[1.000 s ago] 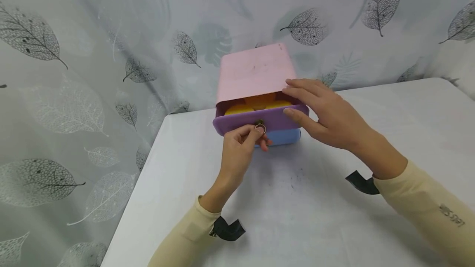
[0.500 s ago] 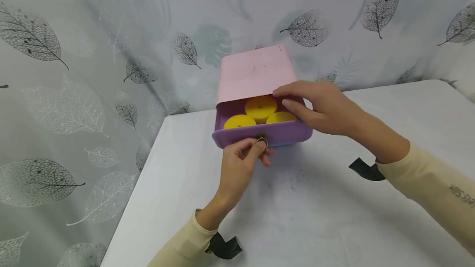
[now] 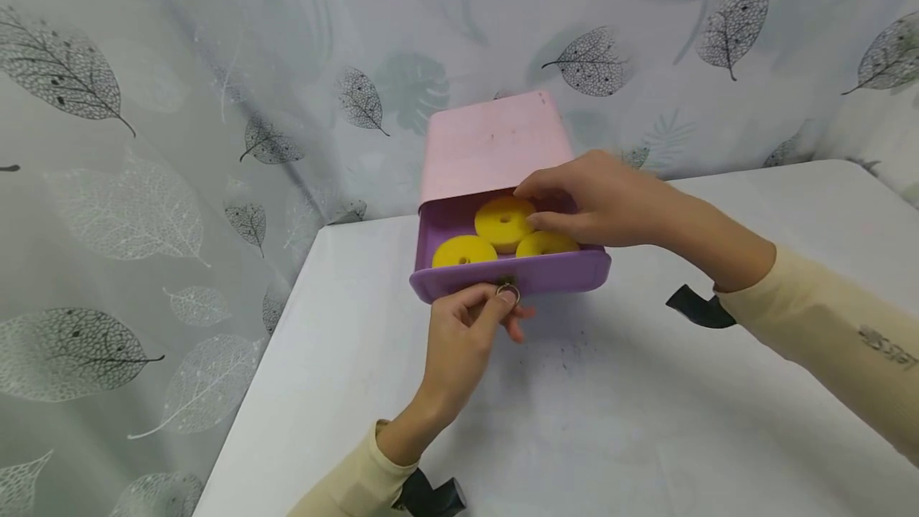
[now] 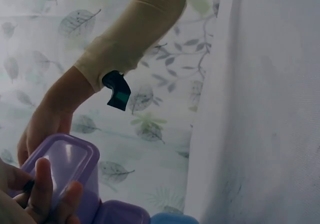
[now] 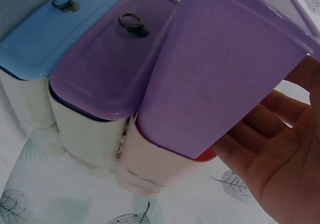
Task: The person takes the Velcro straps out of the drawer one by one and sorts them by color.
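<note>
My left hand (image 3: 459,333) pinches the small metal ring pull (image 3: 508,290) on the front of a purple drawer (image 3: 567,273), which stands pulled out of its pink case (image 3: 495,142). Inside the drawer lie three thick yellow discs, each with a hole in the middle: one at the back (image 3: 495,231), one at front left (image 3: 448,250) and one at front right (image 3: 556,242). Over the drawer's right wall reaches my right hand (image 3: 610,202), thumb and fingertips right at the back disc's edge. The right wrist view shows that hand (image 5: 285,154) beside the drawer's outer wall.
Below the pulled-out drawer, the right wrist view shows another purple drawer (image 5: 105,68) and a blue drawer (image 5: 70,28), both pushed in, with ring pulls. The stack stands on a white table (image 3: 646,389), before a leaf-patterned curtain (image 3: 287,38).
The left hand has pulled the purple drawer farther out, towards me, baring the yellow discs. The right hand has moved from the case's front right corner leftward over the drawer to the back disc.
</note>
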Demonstrator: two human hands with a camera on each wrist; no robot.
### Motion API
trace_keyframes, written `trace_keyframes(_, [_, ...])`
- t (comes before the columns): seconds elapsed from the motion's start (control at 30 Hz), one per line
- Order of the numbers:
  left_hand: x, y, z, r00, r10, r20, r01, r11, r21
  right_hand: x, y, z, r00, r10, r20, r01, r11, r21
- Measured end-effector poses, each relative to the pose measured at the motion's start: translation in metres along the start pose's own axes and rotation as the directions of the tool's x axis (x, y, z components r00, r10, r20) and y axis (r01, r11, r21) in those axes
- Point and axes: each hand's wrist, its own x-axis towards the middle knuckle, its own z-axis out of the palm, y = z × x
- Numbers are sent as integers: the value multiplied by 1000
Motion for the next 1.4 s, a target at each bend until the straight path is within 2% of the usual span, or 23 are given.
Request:
trace_keyframes(0.1, [-2,0,0,1000,9,5,-9,1000,-8,2,0,0,997,51,59,-51,999,6])
trace_keyframes(0.27, [-2,1,1,1000,23,9,-23,1000,-9,5,-2,-1,978,120,170,-115,993,-38])
trace_keyframes(0.47, [-2,2,0,1000,16,8,-16,1000,-1,9,-2,-1,947,127,295,-118,992,-49])
trace_keyframes(0.63, [-3,3,1,1000,7,2,-7,1000,-6,14,0,-1,922,90,375,-75,996,-54])
trace_keyframes(0.73, [-3,3,1,1000,1,2,-1,1000,-16,13,1,-2,921,79,383,-69,997,-38])
trace_keyframes(0.87, [-3,3,2,1000,-2,9,2,1000,-18,11,3,-2,928,63,367,-56,998,-30])
trace_keyframes(1.13, [-2,4,1,1000,12,17,-12,1000,-4,7,6,-2,926,78,370,-55,996,-72])
trace_keyframes(1.27, [-2,5,1,1000,19,14,-19,1000,-2,4,8,-1,933,45,356,-17,997,-81])
trace_keyframes(1.4, [-3,5,1,1000,18,10,-18,1000,4,2,11,-2,943,16,331,-4,999,-39])
